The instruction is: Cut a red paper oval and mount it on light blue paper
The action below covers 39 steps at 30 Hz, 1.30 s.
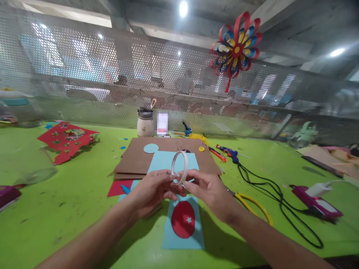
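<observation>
A thin white ring, which looks like a nearly used-up roll of tape (185,166), stands upright between my hands. My left hand (153,188) pinches its lower left side, and my right hand (209,190) grips the lower right edge with thumb and fingers. Below them lies a light blue paper strip (168,241) bearing a red oval (181,213) with a small pale star. Behind my fingers, more light blue paper (158,160) rests on stacked brown cardboard (131,157). A blue pen-like object (125,189) pokes out beside my left wrist.
Yellow-handled scissors (254,205) lie right of my right forearm. Beyond are an orange utility knife (217,154), a blue glue gun (230,152) with a looping cable, and a purple power strip (316,203). Red star-cut paper (67,142) lies left; a lidded bottle (145,124) stands behind the cardboard.
</observation>
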Each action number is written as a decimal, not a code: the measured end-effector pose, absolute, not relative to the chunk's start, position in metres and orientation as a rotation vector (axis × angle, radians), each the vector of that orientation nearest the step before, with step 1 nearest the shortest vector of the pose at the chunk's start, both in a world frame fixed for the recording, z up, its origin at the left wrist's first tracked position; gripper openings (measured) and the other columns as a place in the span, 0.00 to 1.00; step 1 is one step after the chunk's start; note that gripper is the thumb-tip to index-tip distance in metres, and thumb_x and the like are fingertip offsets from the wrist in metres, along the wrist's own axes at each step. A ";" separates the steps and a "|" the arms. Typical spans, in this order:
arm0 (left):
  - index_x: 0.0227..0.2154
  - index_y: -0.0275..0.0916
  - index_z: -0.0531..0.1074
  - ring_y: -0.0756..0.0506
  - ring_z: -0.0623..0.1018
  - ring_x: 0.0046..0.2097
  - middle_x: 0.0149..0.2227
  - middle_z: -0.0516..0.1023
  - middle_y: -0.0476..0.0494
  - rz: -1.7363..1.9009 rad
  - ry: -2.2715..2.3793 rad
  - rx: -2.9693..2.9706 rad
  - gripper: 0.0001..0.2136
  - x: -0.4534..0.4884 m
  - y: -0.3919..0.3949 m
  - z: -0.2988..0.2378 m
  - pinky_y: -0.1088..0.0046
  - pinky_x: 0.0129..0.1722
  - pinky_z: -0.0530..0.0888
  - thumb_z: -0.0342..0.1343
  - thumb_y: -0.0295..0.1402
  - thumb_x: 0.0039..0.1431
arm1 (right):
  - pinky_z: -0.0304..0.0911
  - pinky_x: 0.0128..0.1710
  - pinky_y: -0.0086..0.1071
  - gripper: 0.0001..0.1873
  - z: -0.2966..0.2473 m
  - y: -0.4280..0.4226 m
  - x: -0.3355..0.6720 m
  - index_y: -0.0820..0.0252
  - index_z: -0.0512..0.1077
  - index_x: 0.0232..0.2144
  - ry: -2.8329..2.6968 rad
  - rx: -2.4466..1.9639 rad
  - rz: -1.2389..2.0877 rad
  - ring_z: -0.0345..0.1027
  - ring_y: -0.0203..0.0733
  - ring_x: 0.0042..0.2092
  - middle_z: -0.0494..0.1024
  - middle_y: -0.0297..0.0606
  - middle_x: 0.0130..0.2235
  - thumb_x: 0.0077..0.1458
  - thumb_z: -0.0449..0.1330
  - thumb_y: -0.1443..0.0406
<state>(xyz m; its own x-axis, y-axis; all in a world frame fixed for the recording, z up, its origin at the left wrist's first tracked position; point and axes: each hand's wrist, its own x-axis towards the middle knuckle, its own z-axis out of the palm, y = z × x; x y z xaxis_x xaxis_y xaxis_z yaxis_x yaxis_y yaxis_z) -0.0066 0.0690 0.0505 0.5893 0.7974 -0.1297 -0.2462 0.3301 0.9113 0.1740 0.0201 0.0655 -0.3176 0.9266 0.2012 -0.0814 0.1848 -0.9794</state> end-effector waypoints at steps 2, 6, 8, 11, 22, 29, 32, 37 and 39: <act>0.29 0.34 0.72 0.46 0.80 0.30 0.27 0.81 0.39 0.738 0.657 1.030 0.06 -0.005 0.067 0.049 0.76 0.27 0.74 0.60 0.32 0.53 | 0.65 0.41 0.36 0.10 0.068 0.022 0.169 0.57 0.78 0.39 -1.547 -0.851 1.250 0.68 0.40 0.39 0.76 0.38 0.38 0.57 0.62 0.60; 0.27 0.33 0.74 0.43 0.80 0.27 0.24 0.81 0.36 0.651 0.734 1.115 0.14 -0.002 0.064 0.045 0.75 0.22 0.69 0.58 0.42 0.55 | 0.63 0.39 0.34 0.10 0.069 0.027 0.168 0.57 0.80 0.30 -1.565 -0.830 1.113 0.65 0.38 0.36 0.72 0.34 0.30 0.59 0.60 0.61; 0.22 0.33 0.73 0.47 0.74 0.20 0.18 0.78 0.38 0.642 0.812 1.180 0.18 -0.002 0.064 0.045 0.77 0.18 0.61 0.59 0.45 0.54 | 0.63 0.38 0.33 0.11 0.067 0.030 0.171 0.58 0.79 0.29 -1.495 -0.829 1.137 0.65 0.36 0.33 0.73 0.33 0.29 0.60 0.60 0.61; 0.19 0.35 0.73 0.53 0.65 0.19 0.17 0.74 0.48 0.769 0.928 1.301 0.15 -0.005 0.065 0.052 0.78 0.20 0.57 0.63 0.41 0.51 | 0.63 0.37 0.32 0.11 0.063 0.033 0.177 0.60 0.79 0.30 -1.328 -0.847 1.258 0.67 0.35 0.31 0.77 0.35 0.28 0.58 0.62 0.60; 0.36 0.38 0.81 0.43 0.75 0.38 0.36 0.81 0.41 0.739 0.679 1.659 0.10 0.001 0.053 0.050 0.70 0.40 0.69 0.60 0.38 0.56 | 0.65 0.22 0.28 0.17 0.060 0.041 0.181 0.64 0.77 0.27 -0.972 -0.825 1.498 0.67 0.32 0.21 0.79 0.37 0.28 0.48 0.68 0.54; 0.32 0.38 0.81 0.43 0.76 0.38 0.34 0.81 0.42 0.714 0.603 1.478 0.10 -0.001 0.053 0.052 0.69 0.43 0.69 0.62 0.39 0.55 | 0.59 0.19 0.26 0.22 0.051 0.042 0.186 0.65 0.74 0.23 -1.081 -0.965 1.440 0.65 0.33 0.22 0.74 0.36 0.21 0.51 0.64 0.50; 0.32 0.37 0.81 0.46 0.73 0.33 0.30 0.80 0.44 0.707 0.637 1.419 0.10 -0.003 0.053 0.051 0.73 0.37 0.67 0.63 0.39 0.54 | 0.55 0.20 0.26 0.20 0.051 0.038 0.194 0.63 0.73 0.22 -1.138 -1.052 1.265 0.61 0.33 0.22 0.71 0.33 0.21 0.54 0.63 0.53; 0.33 0.36 0.80 0.47 0.72 0.31 0.28 0.78 0.44 0.658 0.631 1.333 0.10 -0.008 0.056 0.051 0.73 0.33 0.64 0.64 0.38 0.53 | 0.62 0.45 0.35 0.09 0.063 0.026 0.202 0.56 0.77 0.40 -1.665 -1.020 0.683 0.67 0.44 0.46 0.75 0.40 0.44 0.56 0.63 0.65; 0.33 0.36 0.80 0.48 0.70 0.30 0.27 0.77 0.45 0.652 0.619 1.311 0.10 -0.009 0.056 0.053 0.73 0.32 0.64 0.64 0.37 0.52 | 0.62 0.50 0.40 0.16 0.065 0.025 0.202 0.54 0.73 0.49 -1.923 -0.971 0.575 0.67 0.47 0.50 0.75 0.43 0.48 0.58 0.59 0.67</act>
<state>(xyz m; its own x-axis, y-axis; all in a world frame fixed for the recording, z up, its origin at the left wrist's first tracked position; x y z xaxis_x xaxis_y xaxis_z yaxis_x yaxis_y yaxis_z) -0.0090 0.0560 0.0530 0.6737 0.7376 -0.0447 -0.0832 0.1358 0.9872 0.2025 0.0251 0.0648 -0.3065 0.8096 0.5006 0.4016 0.5868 -0.7031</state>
